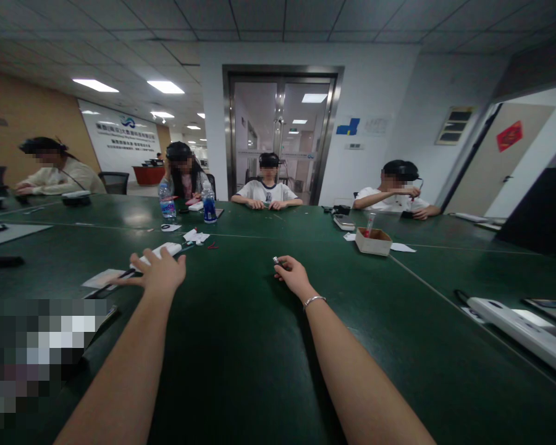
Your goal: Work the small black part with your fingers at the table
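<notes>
My left hand [160, 272] reaches forward over the dark green table [241, 346], fingers spread flat, its tips at a white power strip [160, 251] and a thin black cable [115, 281]. A white paper sheet [102, 278] lies under the cable. My right hand [293, 274], with a silver bracelet on the wrist, is closed in a pinch around a small metallic object [276, 260] held just above the table.
A small cardboard box [373, 241] stands ahead to the right, and two water bottles [208, 204] farther back. A white power strip [519, 327] lies at the right edge. Several people sit at the far side of the table. A blurred patch covers the lower left.
</notes>
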A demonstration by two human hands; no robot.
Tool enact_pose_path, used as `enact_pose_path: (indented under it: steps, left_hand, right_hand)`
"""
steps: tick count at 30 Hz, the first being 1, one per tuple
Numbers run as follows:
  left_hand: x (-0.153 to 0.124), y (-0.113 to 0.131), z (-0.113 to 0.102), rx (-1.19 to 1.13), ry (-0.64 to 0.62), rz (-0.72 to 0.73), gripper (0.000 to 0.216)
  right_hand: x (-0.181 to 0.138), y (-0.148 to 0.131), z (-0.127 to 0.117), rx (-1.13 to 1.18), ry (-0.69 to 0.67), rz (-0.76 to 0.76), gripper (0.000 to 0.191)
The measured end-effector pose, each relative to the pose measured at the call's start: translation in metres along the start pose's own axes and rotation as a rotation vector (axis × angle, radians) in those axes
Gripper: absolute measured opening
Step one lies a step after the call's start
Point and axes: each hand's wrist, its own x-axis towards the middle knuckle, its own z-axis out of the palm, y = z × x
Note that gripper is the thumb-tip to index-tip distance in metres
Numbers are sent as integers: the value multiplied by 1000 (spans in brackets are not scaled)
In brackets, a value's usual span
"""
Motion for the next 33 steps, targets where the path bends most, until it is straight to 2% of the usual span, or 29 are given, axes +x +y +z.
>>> enact_pose_path:
  steps: [3, 5, 7, 9, 11, 13, 18, 21, 23, 25, 28, 33]
  left_hand:
    - [-30, 49, 4, -34, 131, 394, 45]
    - [-54, 85, 11, -77, 146, 643, 41]
    - [-77, 117, 19, -152, 97, 841, 39]
    - [-96, 141, 29, -236, -20, 926, 37]
    - [-107, 155, 41, -299, -179, 894, 34]
    - [-111, 159, 54, -391, -301, 804, 29]
    - [-101, 149, 87, -778, -397, 621, 21]
    - [-93, 144, 96, -937, -475, 568, 17]
    - [-91, 143, 97, -972, -499, 548, 14]
    - [-91, 142, 96, -964, -503, 547, 13]
    - [-93, 141, 94, -939, -501, 552, 21]
    - [-92, 140, 100, -854, -471, 566, 29]
  right_hand:
    - [-2, -3, 2, -41, 16, 0, 21]
    - [-2, -5, 3, -82, 37, -8, 20]
    - [-2, -5, 4, -120, 63, -29, 20]
    - [-2, -5, 4, -166, 90, -66, 20]
    - [-1, -5, 3, -211, 107, -119, 21]
    - [-1, -6, 1, -251, 113, -155, 22]
    - [-3, -7, 3, -371, 87, -171, 18]
    - [-3, -7, 4, -359, 90, -148, 24]
    - [-3, -8, 3, -358, 84, -121, 25]
    - [-3, -10, 1, -382, 41, -105, 18]
    - [-3, -12, -3, -401, -8, -102, 10]
    - [-1, -11, -5, -377, -21, -90, 15]
